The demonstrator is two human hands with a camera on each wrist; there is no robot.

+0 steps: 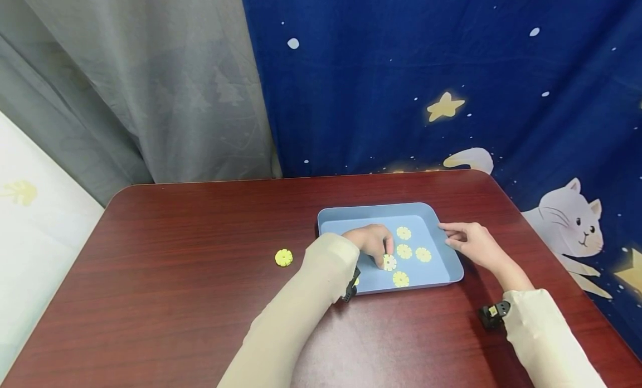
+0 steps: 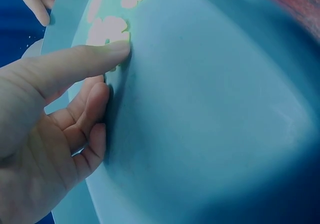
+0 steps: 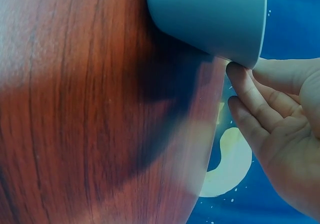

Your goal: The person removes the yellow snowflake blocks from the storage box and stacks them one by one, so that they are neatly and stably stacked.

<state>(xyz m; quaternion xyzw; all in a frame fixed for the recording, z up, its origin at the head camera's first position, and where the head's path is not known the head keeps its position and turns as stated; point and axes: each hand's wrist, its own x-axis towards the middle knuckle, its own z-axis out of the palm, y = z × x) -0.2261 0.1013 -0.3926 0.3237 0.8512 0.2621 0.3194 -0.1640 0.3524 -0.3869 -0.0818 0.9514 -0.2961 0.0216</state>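
Note:
A light blue tray [image 1: 371,211] holds several yellow flower-shaped discs with notched edges, one of them a disc [image 1: 423,255] near the right side. My left hand [image 1: 370,241] reaches into the tray and pinches a pale yellow notched disc [image 1: 389,262] between thumb and fingers, low over the tray floor. In the left wrist view the thumb lies against that disc [image 2: 107,29]; the fingers behind it are partly hidden. My right hand [image 1: 473,243] grips the tray's right wall by the rim, thumb on one side and fingertips on the other, as the right wrist view shows.
Another yellow disc [image 1: 283,257] lies on the dark red wooden table [image 1: 200,237], left of the tray. Part of a disc [image 1: 356,282] peeks out by the left wrist. Behind the table hang a grey curtain [image 1: 200,98] and a blue starry one [image 1: 361,81].

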